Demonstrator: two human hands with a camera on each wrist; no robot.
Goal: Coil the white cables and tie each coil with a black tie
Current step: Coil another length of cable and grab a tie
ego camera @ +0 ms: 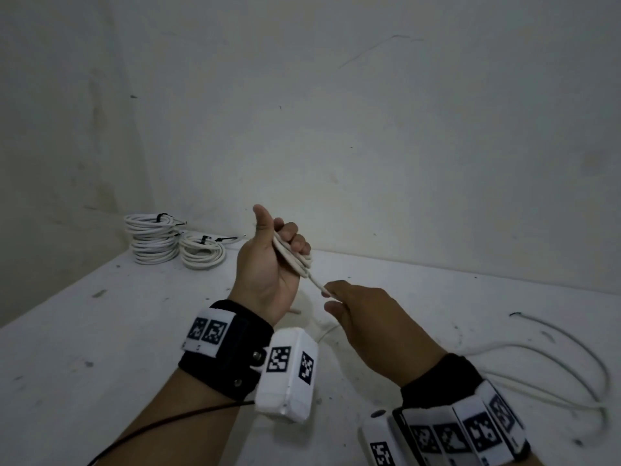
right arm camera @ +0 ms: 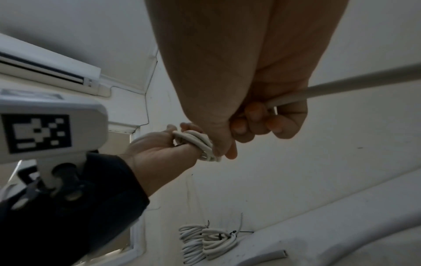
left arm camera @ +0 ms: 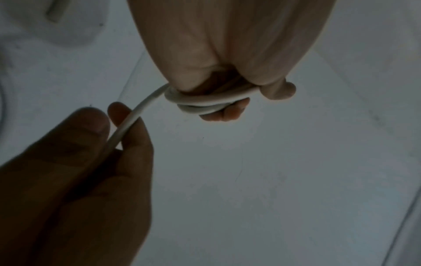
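My left hand (ego camera: 279, 243) is raised above the table, thumb up, its fingers curled round a small coil of white cable (ego camera: 291, 256) (left arm camera: 205, 102) (right arm camera: 198, 144). A short taut length of that cable (ego camera: 316, 282) runs down to my right hand (ego camera: 339, 297), which pinches it between thumb and fingers (left arm camera: 118, 115) (right arm camera: 257, 117). Behind the right hand the loose rest of the cable (ego camera: 551, 364) (right arm camera: 364, 79) trails in wide loops over the table at the right. No black tie lies near my hands.
Two stacks of coiled white cables with black ties (ego camera: 153, 240) (ego camera: 202, 252) (right arm camera: 209, 241) stand at the table's back left against the wall. The white table (ego camera: 100, 331) is speckled with dark marks. A cut cable piece (right arm camera: 273, 255) lies near the stacks.
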